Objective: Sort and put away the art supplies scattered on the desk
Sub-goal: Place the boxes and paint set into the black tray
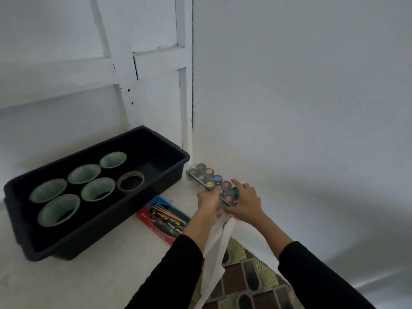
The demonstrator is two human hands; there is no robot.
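Observation:
A strip of small paint pots (213, 181) with black, yellow, blue, pink and green colours lies at the desk's far right corner, by the wall. My left hand (208, 202) grips its near end from the left. My right hand (246, 200) holds the same end from the right, fingers curled over the pots. A red and blue box of coloured pencils (163, 219) lies flat on the white desk (93, 277), just left of my left forearm. A black tub (156, 186) holds several green-lined cups (98, 188) and a roll of tape (130, 180).
The desk ends at a white wall on the right and a white panelled wall behind. A white sheet or cloth (217, 248) hangs over the desk's right edge below my hands. A patterned brown and green floor mat (247, 277) lies beneath.

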